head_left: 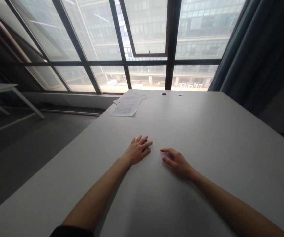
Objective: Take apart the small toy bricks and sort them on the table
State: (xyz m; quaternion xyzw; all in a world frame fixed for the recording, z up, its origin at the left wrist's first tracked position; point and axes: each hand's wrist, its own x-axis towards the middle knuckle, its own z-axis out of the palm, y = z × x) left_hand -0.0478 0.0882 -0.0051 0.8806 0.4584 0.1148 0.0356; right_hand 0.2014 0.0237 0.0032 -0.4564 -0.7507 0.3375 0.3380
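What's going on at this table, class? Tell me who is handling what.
A person has their left hand spread over a small dark-and-grey object on the white table; the fingers cover too much to tell what it is. The right hand is a little apart from it, fingers loosely curved, with nothing visible in it. Printed papers lie overlapping near the table's far left corner, away from both hands.

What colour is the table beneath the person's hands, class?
The table is white, looking greyer in shadow; the head view shows it best.
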